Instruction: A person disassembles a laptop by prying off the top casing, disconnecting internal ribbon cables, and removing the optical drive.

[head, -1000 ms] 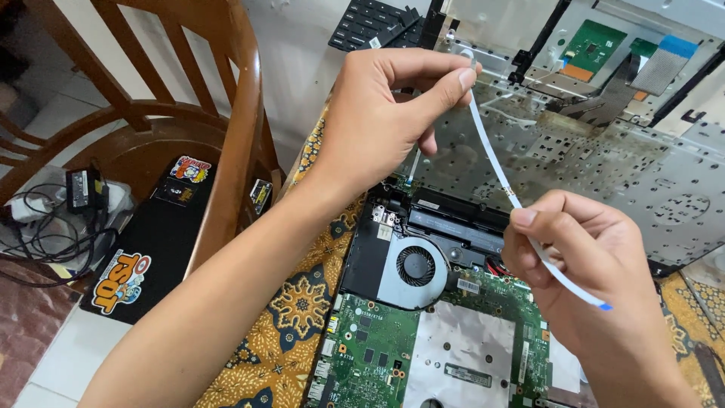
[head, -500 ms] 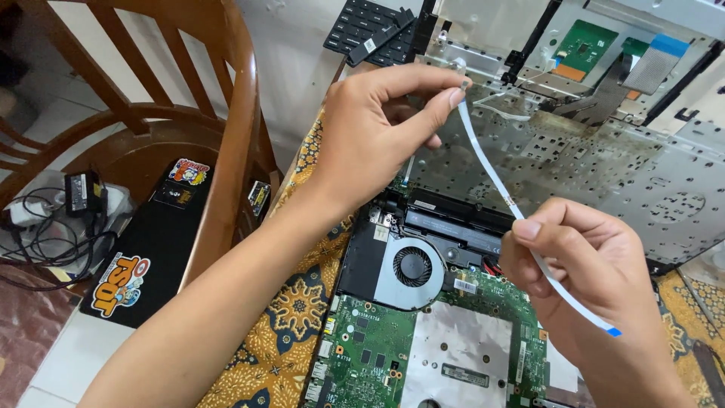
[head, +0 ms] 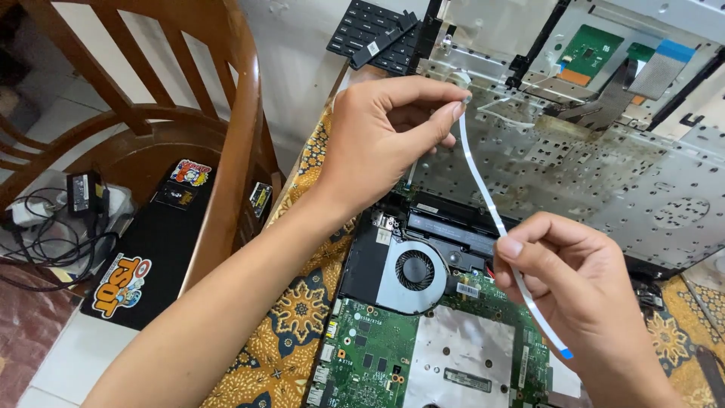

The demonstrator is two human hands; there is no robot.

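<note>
Thin white flat ribbon cable (head: 483,193) pinched taut between left hand (head: 385,140) and right hand (head: 581,291) fingertips (blue-tipped end free); suspended above green laptop motherboard (head: 370,355).

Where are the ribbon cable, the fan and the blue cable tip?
ribbon cable (head: 479,185), head view, on the white strip midway between the two hands.
fan (head: 415,270), head view, on the hub of the round black rotor.
blue tip (head: 566,353), head view, on the cable's lower end.

Lower left: orange-white sticker (head: 121,285) on black laptop lid (head: 162,249); two small colourful stickers (head: 190,172) above; white barcode label (head: 468,289) beside fan
</note>
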